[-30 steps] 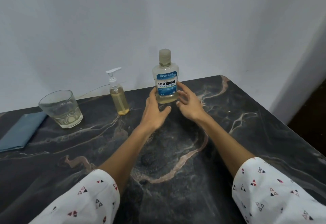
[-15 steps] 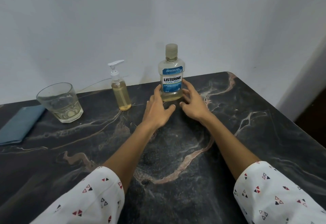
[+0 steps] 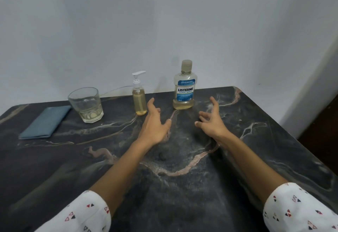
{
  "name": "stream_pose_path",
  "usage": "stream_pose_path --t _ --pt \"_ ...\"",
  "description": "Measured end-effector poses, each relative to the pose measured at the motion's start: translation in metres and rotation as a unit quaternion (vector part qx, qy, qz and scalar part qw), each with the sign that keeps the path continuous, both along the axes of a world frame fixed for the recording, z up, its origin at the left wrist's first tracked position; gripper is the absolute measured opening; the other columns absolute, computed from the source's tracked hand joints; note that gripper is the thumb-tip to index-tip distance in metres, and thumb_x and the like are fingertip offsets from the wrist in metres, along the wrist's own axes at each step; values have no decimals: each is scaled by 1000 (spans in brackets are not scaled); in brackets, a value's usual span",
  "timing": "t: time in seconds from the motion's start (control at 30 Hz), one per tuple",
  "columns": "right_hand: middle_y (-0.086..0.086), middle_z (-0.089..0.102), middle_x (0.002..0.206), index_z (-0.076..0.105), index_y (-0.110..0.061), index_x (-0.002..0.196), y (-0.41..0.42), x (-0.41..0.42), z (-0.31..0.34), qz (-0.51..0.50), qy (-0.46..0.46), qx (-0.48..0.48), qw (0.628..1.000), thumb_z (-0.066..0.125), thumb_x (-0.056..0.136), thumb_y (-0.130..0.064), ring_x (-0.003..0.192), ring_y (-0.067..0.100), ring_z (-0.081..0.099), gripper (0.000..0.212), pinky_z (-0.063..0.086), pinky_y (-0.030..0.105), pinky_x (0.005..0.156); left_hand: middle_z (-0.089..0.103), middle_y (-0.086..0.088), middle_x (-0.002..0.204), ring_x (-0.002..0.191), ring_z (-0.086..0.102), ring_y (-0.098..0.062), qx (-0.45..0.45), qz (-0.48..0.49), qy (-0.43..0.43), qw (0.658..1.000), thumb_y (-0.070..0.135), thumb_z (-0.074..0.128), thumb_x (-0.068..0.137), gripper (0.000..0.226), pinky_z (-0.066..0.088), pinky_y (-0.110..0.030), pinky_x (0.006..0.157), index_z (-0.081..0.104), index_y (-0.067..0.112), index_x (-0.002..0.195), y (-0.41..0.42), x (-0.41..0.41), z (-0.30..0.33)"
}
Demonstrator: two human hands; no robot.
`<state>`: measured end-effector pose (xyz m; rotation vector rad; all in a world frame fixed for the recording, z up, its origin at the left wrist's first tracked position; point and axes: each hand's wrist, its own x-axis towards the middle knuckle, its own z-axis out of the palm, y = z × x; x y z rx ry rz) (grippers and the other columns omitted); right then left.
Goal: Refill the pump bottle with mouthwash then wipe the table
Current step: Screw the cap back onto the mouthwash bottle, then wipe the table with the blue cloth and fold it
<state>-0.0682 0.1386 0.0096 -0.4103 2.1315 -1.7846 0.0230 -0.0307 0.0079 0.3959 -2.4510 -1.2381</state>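
Observation:
A capped mouthwash bottle (image 3: 185, 87) with a blue label stands upright near the back edge of the dark marble table (image 3: 182, 177), a little pale liquid at its bottom. To its left stands a small pump bottle (image 3: 139, 98) with yellowish liquid and a white pump head. My left hand (image 3: 155, 124) hovers just in front of the pump bottle, fingers spread and holding nothing. My right hand (image 3: 212, 120) is below and right of the mouthwash bottle, fingers spread, empty. A folded blue cloth (image 3: 45, 122) lies at the far left.
A clear drinking glass (image 3: 86, 104) with a little liquid stands between the cloth and the pump bottle. A white wall runs right behind the table. The table's right edge drops off toward a dark floor (image 3: 321, 125).
Both hands have let go of the mouthwash bottle and drawn back toward me, spreading apart. The bottle now stands alone on the table.

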Motion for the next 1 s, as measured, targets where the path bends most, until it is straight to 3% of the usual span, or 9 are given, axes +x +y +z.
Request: stream_pose_path --t 0.1,0.23,0.4,0.5,0.6,0.87,1.0 --pt "19 37 142 -1 -44 144 20 40 -1 21 26 -6 999 56 85 12 132 25 39 99 44 24 88 35 -15 145 132 40 -23 -11 0 11 1000 20 61 89 88 34 -36 107 -7 24 145 -3 44 8" --pt "11 47 127 2 -43 145 46 98 -4 63 60 -19 996 54 86 12 125 17 45 96 48 7 76 40 -14 142 129 43 -22 -26 22 16 999 20 62 88 91 35 -47 108 -9 24 145 -16 117 14" --pt "7 55 118 11 -46 137 57 145 0 78 60 -39 994 55 86 12 113 14 56 89 50 13 78 46 -15 135 118 47 -16 13 90 25 996 15 66 85 93 38 -33 99 -6 27 144 -42 206 16" --pt "6 58 116 10 -41 141 45 163 5 88 59 -44 993 55 87 12 118 20 54 88 49 16 80 48 -17 133 121 48 -20 26 134 21 990 13 66 84 93 38 -34 99 -4 25 144 -54 253 14" --pt "8 58 117 10 -39 143 21 181 13 115 58 -48 990 55 87 11 117 21 54 88 51 14 72 48 -18 133 122 48 -25 34 168 31 985 10 66 84 92 40 -35 97 -4 20 145 -63 288 17" --pt "4 58 115 7 -40 143 -58 225 24 211 64 -21 975 57 88 5 106 10 58 87 48 10 68 50 -15 129 120 50 -28 30 216 51 975 10 64 85 92 41 -35 94 -5 20 145 -90 332 28" --pt "6 57 114 7 -37 144 -107 234 23 247 61 -4 967 58 88 3 112 17 56 86 48 12 72 49 -14 131 120 50 -27 26 231 52 971 11 64 86 92 40 -36 96 -5 21 146 -106 341 26"
